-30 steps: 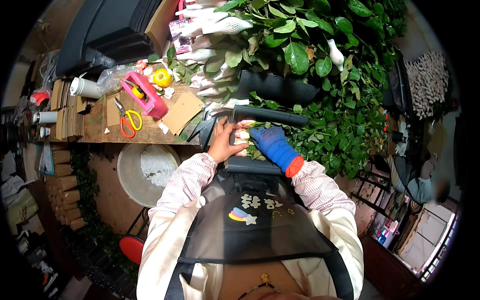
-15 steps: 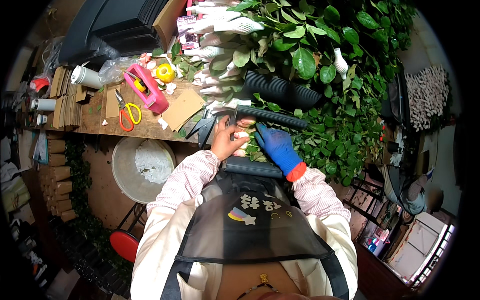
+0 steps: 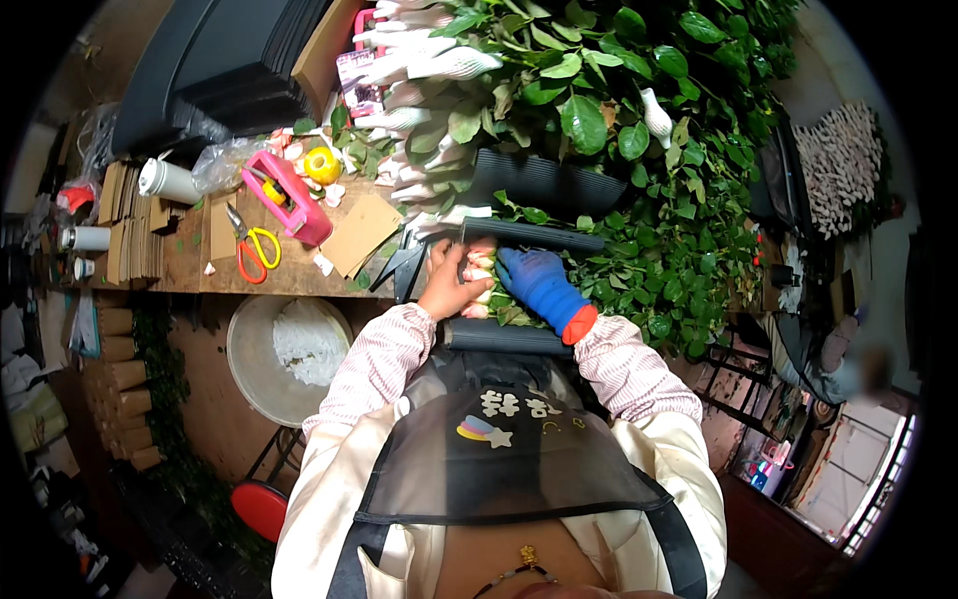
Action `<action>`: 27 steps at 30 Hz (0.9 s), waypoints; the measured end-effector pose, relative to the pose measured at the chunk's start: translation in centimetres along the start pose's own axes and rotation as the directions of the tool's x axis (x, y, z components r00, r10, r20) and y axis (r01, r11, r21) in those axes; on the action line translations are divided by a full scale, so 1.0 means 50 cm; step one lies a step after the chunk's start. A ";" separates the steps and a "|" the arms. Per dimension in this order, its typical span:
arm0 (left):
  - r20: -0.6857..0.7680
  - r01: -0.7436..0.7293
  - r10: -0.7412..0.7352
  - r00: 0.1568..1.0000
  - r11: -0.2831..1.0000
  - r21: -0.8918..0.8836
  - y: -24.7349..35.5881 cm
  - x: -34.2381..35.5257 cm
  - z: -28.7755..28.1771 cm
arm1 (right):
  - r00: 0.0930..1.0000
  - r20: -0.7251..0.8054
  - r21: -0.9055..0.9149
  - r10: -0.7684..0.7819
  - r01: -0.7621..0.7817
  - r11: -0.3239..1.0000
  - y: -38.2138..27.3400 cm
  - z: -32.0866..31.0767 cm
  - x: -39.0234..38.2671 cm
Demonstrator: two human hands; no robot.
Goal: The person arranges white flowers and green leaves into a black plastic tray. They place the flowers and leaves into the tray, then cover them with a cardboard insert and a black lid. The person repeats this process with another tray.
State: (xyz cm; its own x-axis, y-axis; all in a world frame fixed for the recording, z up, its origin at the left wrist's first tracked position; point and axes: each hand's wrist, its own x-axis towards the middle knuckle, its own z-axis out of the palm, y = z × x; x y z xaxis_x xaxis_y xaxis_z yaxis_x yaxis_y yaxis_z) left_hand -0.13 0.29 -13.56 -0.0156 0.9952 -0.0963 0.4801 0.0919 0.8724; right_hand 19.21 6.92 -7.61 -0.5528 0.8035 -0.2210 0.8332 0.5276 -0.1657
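Pale pink rose heads [image 3: 480, 268] lie in a row on a dark corrugated sheet, whose far edge [image 3: 534, 235] and near edge [image 3: 507, 336] curl up. My bare left hand [image 3: 451, 287] cups the heads from the left, its thumb against them. From the right, my right hand [image 3: 542, 283], in a blue glove with a red cuff, is closed over the green stems just behind the heads; its fingertips are partly hidden among leaves. Black-handled scissors [image 3: 403, 268] lie beside my left hand at the table edge.
Many leafy stems with white-netted heads [image 3: 454, 65] pile up beyond. On the wooden table [image 3: 185, 250] lie orange-and-yellow-handled shears [image 3: 255, 250], a pink tape dispenser [image 3: 289, 200] and cardboard pieces [image 3: 364, 233]. A white bin [image 3: 254, 374] and red stool [image 3: 257, 509] stand at left.
My right hand has slid left, closer to the rose heads. The pinch of my left thumb and forefinger over a head has loosened into a cupped hold. The view has shifted slightly.
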 end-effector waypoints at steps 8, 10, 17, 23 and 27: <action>-0.149 0.003 -0.001 0.989 1.000 0.013 0.045 0.024 -0.009 | 0.996 0.029 0.148 0.080 -0.083 0.986 -0.033 -0.111 -0.042; -0.161 0.000 0.001 0.987 1.000 0.006 0.054 0.027 -0.008 | 0.970 -0.073 0.192 0.231 -0.214 0.958 -0.034 -0.109 -0.045; -0.127 -0.037 0.035 0.991 0.999 -0.016 0.038 0.018 -0.005 | 0.985 0.000 0.149 0.174 -0.172 0.974 -0.017 -0.051 0.012; -0.105 -0.026 0.028 0.994 0.999 0.021 0.050 0.022 -0.016 | 0.990 0.013 0.032 0.138 -0.139 0.990 -0.027 -0.017 0.033; -0.097 -0.008 0.014 0.995 0.998 0.054 0.055 0.018 -0.020 | 0.988 -0.005 0.067 0.157 -0.156 0.985 -0.041 -0.047 0.019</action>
State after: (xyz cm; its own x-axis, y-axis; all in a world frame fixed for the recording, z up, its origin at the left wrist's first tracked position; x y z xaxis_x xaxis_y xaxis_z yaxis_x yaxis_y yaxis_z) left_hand 0.31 1.46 -10.78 -0.0939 0.9949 -0.0374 0.5272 0.0816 0.8458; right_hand 17.03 7.25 -5.21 -0.4152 0.8777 -0.2394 0.9063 0.3760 -0.1932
